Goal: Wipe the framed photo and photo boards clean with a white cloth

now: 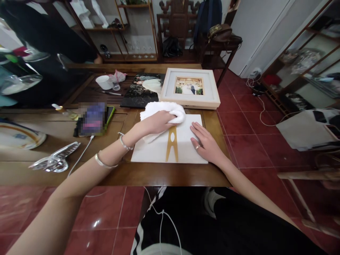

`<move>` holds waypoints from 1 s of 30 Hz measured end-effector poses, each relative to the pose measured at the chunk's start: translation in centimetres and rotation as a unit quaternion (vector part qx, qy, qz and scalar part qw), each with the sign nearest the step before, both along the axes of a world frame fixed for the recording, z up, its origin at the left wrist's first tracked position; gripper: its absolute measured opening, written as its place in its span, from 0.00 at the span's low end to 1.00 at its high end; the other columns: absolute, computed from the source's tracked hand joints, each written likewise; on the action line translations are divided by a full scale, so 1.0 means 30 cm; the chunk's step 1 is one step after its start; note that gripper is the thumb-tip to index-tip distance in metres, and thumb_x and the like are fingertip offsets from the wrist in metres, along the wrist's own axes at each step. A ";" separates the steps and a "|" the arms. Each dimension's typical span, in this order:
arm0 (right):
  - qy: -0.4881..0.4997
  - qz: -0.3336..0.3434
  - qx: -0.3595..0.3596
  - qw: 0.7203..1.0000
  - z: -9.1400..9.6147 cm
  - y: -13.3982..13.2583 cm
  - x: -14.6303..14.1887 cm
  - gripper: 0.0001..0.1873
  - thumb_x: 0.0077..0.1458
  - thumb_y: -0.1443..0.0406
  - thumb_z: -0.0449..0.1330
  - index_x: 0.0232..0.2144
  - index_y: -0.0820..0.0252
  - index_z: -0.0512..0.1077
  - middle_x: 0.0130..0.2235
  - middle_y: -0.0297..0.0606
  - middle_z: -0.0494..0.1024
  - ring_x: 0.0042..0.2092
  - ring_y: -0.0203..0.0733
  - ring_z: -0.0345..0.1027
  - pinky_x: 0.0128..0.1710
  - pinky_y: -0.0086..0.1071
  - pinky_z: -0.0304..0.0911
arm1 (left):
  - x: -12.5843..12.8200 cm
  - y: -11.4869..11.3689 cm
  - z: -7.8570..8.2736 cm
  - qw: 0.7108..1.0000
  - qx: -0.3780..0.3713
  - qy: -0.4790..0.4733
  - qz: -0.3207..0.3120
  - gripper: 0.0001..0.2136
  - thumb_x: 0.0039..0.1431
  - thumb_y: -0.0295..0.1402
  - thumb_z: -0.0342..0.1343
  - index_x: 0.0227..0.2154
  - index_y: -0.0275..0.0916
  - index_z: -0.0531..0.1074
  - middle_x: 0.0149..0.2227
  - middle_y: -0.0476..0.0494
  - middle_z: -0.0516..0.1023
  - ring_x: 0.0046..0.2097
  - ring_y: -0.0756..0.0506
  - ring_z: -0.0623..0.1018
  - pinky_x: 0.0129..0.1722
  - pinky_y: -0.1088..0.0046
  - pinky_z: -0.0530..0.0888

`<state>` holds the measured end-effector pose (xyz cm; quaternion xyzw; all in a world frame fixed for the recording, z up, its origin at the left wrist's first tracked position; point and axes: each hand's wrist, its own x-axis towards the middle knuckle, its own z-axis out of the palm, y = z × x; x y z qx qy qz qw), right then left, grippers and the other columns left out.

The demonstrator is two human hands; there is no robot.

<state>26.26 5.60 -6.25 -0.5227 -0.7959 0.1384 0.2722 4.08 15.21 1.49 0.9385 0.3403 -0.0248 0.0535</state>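
A white board (148, 154) lies flat on the wooden table in front of me, with a tan A-shaped piece (172, 145) on its middle. It looks like the back panel of a photo frame with its stand. My left hand (158, 122) grips a bunched white towel (162, 107) and presses it on the board's far part, at the top of the tan piece. My right hand (204, 141) rests flat on the board's right edge, fingers stretched out, a ring on one of them.
Beyond the board lie a white framed photo (189, 86) and a dark photo print (135, 90). To the left are a phone (92, 118) on a white cable, a dropper bottle (66, 112), a silver metal tool (55, 159) and a white cup (104, 82). The table's edge (170, 175) runs near my body.
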 end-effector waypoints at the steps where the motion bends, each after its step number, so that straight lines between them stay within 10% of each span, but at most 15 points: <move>1: 0.002 0.000 0.000 1.000 -0.002 0.001 0.000 0.27 0.63 0.60 0.48 0.61 0.63 0.61 0.65 0.48 0.60 0.68 0.50 0.48 0.66 0.51 0.49 | 0.011 -0.011 -0.003 1.000 0.003 0.000 -0.002 0.14 0.68 0.31 0.43 0.41 0.31 0.74 0.48 0.30 0.77 0.46 0.39 0.78 0.46 0.62 0.72; 6: 0.024 0.001 -0.005 1.000 -0.004 0.008 0.003 0.25 0.66 0.60 0.43 0.62 0.61 0.61 0.65 0.45 0.61 0.68 0.47 0.49 0.67 0.49 0.48 | 0.070 -0.143 -0.023 0.996 0.058 0.030 -0.064 0.11 0.58 0.22 0.53 0.42 0.31 0.76 0.61 0.29 0.65 0.62 0.33 0.64 0.58 0.54 0.65; 17: 0.028 0.012 -0.017 0.999 -0.003 0.007 0.013 0.27 0.66 0.60 0.41 0.63 0.61 0.59 0.66 0.45 0.59 0.68 0.46 0.47 0.67 0.50 0.48 | 0.035 -0.577 -0.036 0.976 0.161 0.028 -0.144 0.10 0.56 0.32 0.59 0.39 0.34 0.80 0.60 0.29 0.67 0.61 0.32 0.68 0.58 0.55 0.66; 30: 0.069 -0.005 -0.028 0.997 -0.001 0.010 0.008 0.27 0.65 0.59 0.44 0.64 0.58 0.56 0.66 0.44 0.60 0.68 0.47 0.48 0.67 0.50 0.46 | 0.114 -0.157 -0.035 0.991 0.105 0.062 -0.050 0.12 0.58 0.23 0.53 0.43 0.29 0.77 0.61 0.25 0.65 0.63 0.30 0.64 0.58 0.56 0.66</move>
